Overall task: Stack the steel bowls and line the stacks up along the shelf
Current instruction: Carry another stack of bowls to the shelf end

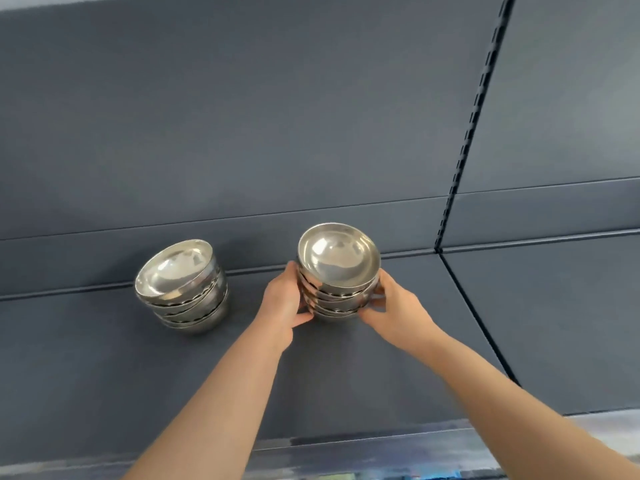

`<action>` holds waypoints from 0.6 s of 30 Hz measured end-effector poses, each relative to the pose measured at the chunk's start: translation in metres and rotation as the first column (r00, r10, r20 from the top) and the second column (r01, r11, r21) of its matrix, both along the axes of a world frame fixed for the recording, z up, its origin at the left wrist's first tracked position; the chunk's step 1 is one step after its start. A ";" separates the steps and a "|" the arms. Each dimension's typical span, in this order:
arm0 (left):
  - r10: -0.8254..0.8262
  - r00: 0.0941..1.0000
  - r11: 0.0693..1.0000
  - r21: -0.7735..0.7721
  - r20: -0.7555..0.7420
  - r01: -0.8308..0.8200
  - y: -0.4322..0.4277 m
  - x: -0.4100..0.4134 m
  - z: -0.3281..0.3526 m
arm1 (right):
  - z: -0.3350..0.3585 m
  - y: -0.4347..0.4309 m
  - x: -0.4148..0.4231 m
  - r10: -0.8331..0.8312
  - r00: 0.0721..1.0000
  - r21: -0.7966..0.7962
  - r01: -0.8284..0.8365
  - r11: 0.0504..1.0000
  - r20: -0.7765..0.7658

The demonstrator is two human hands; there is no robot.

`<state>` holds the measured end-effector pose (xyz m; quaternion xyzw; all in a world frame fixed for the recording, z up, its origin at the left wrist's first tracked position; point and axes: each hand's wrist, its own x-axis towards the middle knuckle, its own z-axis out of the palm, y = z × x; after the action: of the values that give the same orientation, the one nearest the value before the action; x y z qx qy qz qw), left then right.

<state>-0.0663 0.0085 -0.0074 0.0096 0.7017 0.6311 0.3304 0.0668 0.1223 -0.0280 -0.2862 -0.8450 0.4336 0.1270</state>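
both hands (pixel 337 301) around right bowl stack (pixel 337 271), left stack (pixel 181 285) apart

Both forearms run off the bottom edge, elbows out of shot, and the left grip (pixel 284 301) has its fingers hidden round the back of the right-hand stack (pixel 337 268), while the right grip (pixel 394 308) covers that stack's lower right side. The stack's foot sits behind thumbs and palms, so whether it is touching the shelf (pixel 346 375) or lifted off it, cannot tell. Below the shelf's front lip everything smears to blur, and the bowl count in the left-hand stack (pixel 183 289) is too tight to read.
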 end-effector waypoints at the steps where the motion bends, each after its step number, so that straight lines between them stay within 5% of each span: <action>1: -0.021 1.000 1.000 0.007 -0.002 0.021 0.007 0.005 0.004 | 0.002 0.003 0.008 -0.035 0.999 0.002 0.035 0.999 -0.011; 18: -0.508 0.861 0.859 0.083 0.010 0.506 0.212 0.234 0.034 | 0.026 0.141 0.266 -0.533 0.846 -0.034 0.533 0.846 -0.007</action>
<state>0.1677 0.2206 0.0265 0.1964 0.6442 0.5488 0.4952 0.3324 0.2634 -0.0021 -0.5078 -0.7246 0.3964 0.2448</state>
